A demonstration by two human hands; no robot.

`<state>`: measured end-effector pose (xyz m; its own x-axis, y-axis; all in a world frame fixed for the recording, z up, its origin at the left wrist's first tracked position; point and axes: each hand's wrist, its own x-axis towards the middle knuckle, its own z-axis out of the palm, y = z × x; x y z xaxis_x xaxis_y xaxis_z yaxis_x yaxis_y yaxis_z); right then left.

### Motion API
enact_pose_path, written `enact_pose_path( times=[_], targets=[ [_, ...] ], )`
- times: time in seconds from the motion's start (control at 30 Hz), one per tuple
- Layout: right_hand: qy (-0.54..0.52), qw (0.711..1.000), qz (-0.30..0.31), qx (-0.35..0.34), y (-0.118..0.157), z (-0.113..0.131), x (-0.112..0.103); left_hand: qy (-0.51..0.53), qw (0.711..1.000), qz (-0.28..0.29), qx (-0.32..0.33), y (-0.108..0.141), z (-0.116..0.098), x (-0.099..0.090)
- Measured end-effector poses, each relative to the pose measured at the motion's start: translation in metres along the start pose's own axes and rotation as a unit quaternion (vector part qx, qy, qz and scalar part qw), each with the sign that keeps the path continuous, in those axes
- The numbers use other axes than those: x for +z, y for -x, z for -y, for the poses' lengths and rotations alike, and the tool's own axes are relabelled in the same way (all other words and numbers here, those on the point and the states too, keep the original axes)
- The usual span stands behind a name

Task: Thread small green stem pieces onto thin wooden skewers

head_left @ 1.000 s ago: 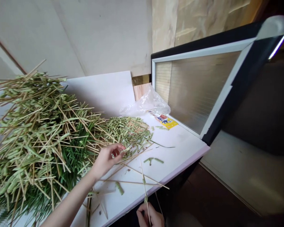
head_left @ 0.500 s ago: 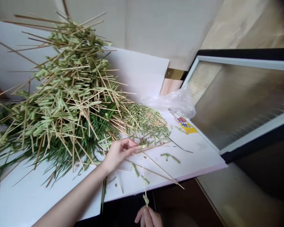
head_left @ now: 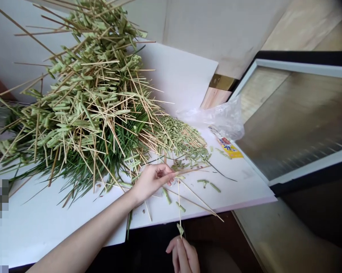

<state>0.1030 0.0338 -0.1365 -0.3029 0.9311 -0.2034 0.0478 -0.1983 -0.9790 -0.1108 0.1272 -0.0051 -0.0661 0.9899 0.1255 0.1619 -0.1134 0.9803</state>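
Note:
My right hand (head_left: 184,254), at the bottom of the view below the table edge, pinches a thin wooden skewer (head_left: 179,204). A folded pale-green vegetable piece (head_left: 180,229) sits on this skewer just above the fingertips. Over the table, my left hand (head_left: 154,181) has thumb and fingers closed together. A small green piece (head_left: 181,177) shows right beside its fingertips; whether they grip it I cannot tell. Loose skewers (head_left: 201,201) and short green pieces (head_left: 167,196) lie close by on the white tabletop (head_left: 228,189).
A tall heap of skewers with green pieces (head_left: 82,94) fills the left, over long dark-green leaves (head_left: 122,136). Cut green pieces (head_left: 185,138) form a low pile. Behind lie a clear plastic bag (head_left: 225,117) and a yellow packet (head_left: 230,149). A glass-panelled frame (head_left: 296,125) stands right.
The view has shifted, so the heap and table sit higher and more to the right. My left hand stays over the same spot, while my right hand still pinches its skewer.

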Motion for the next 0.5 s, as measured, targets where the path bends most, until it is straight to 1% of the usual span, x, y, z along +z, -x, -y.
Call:
enact_pose_path(
  times=[0.2,0.5],
  targets=[
    [0.002,1.000,0.001,-0.016,-0.0003,0.0028,-0.0002,-0.009,1.000,0.005,0.004,-0.0011,0.0026,0.0008],
    [0.003,1.000,0.004,-0.017,-0.0003,0.0017,0.0002,-0.037,0.999,0.020,0.014,-0.0020,0.0045,-0.0020]
  ],
)
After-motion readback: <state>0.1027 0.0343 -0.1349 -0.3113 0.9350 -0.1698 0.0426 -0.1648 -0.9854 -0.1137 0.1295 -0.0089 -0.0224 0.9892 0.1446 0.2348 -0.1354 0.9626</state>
